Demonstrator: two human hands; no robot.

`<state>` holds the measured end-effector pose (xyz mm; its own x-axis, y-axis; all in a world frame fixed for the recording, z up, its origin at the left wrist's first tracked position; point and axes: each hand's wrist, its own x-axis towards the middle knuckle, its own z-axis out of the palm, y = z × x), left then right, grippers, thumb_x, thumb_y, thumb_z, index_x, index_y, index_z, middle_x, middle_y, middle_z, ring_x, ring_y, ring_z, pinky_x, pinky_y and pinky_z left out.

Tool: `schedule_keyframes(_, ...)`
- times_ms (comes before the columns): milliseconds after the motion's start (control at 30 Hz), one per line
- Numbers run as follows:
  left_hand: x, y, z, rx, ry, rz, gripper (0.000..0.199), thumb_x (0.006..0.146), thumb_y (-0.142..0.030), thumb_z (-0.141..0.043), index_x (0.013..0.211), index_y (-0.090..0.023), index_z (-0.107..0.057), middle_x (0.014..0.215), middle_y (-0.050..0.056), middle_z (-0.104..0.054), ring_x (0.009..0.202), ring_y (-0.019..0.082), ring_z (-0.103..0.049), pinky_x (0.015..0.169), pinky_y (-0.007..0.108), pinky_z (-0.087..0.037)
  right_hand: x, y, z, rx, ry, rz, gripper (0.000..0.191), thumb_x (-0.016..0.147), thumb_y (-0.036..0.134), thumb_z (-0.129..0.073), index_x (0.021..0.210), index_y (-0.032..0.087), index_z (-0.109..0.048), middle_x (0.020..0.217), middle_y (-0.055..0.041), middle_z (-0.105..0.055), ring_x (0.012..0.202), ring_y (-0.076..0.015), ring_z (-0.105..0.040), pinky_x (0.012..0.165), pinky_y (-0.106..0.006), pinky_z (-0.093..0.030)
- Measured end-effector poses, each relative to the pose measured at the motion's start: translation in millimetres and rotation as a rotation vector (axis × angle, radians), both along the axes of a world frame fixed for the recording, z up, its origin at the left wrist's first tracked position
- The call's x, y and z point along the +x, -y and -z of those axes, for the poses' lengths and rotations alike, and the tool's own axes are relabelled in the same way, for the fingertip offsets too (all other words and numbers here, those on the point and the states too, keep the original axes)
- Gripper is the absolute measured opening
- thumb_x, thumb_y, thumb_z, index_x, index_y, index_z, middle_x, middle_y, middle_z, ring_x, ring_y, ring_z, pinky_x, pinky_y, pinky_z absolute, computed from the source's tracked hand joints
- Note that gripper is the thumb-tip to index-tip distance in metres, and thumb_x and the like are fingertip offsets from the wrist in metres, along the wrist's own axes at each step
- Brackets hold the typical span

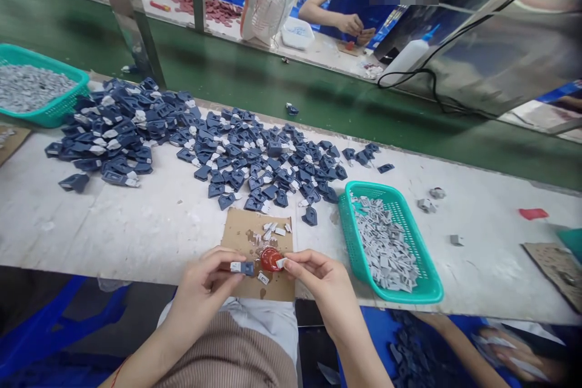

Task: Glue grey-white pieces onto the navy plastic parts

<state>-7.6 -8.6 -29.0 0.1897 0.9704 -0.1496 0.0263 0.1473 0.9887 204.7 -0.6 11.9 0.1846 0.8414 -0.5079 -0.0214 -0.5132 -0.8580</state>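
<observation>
Between the thumb and fingers of my left hand is a dark blue plastic part with a light grey piece at its left end. My right hand pinches a small light grey plastic piece at the right edge of a round red cap. That cap lies on a brown cardboard sheet, with wet spots around it. Several loose grey pieces rest behind the cap, and one more lies just in front of it.
A large pile of blue parts spreads across the table behind my hands. Green baskets with small grey pieces stand at right and far left. Beyond the green strip, a co-worker's hands are busy near a white bottle. Another person's arm shows lower right.
</observation>
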Motion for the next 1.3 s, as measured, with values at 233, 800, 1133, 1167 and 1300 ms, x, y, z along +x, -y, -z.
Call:
schedule_keyframes(233,-1.0,0.6,4.0,0.036,-0.045,0.024,0.015,0.087,-0.019,-0.063,0.097,-0.023,-0.074,0.106,0.006,-0.07,0.091,0.018,-0.07,0.074,0.023,-0.061,-1.8,-4.5,-2.1,-0.019,0.006,0.018,0.023,0.056,0.038,-0.09,0.066,0.02,-0.079,0.065,-0.0024,-0.077,0.059,-0.0133,-0.062,0.063,-0.025,-0.052)
schedule_keyframes(800,-0.4,-3.4,-3.8,-0.038,0.007,0.017,0.014,0.084,-0.013,-0.062,0.093,-0.021,-0.07,0.104,0.007,-0.069,0.098,0.02,-0.07,0.075,0.024,-0.06,0.0,-10.0,-6.1,-0.009,0.059,-0.029,0.02,0.06,0.035,-0.087,0.067,0.019,-0.077,0.071,-0.006,-0.079,0.065,-0.02,-0.07,0.066,-0.031,-0.056)
schedule_keyframes(1133,13.7,-3.5,-7.6,-0.036,0.103,-0.042,0.007,0.084,-0.017,-0.068,0.089,-0.02,-0.071,0.105,0.009,-0.072,0.105,0.024,-0.069,0.077,0.026,-0.06,1.6,-6.0,-7.7,0.021,0.037,0.002,0.018,0.061,0.033,-0.087,0.067,0.019,-0.077,0.067,-0.0038,-0.076,0.063,-0.0174,-0.065,0.063,-0.029,-0.053)
schedule_keyframes(1167,15.4,-4.2,-8.1,-0.025,0.108,-0.04,0.006,0.084,-0.017,-0.068,0.089,-0.019,-0.071,0.105,0.009,-0.072,0.105,0.024,-0.069,0.078,0.027,-0.06,0.7,-5.1,-9.6,0.024,0.015,0.007,0.018,0.061,0.034,-0.088,0.067,0.019,-0.077,0.067,-0.0036,-0.076,0.061,-0.0167,-0.064,0.062,-0.029,-0.052)
schedule_keyframes(1300,20.9,-4.7,-12.5,0.067,0.112,-0.046,0.009,0.084,-0.012,-0.067,0.088,-0.019,-0.07,0.103,0.009,-0.072,0.103,0.023,-0.07,0.088,0.031,-0.058,-7.7,-0.3,-19.2,0.041,-0.138,0.064,0.02,0.059,0.034,-0.09,0.065,0.02,-0.077,0.064,-0.0016,-0.072,0.058,-0.0133,-0.057,0.058,-0.025,-0.049)
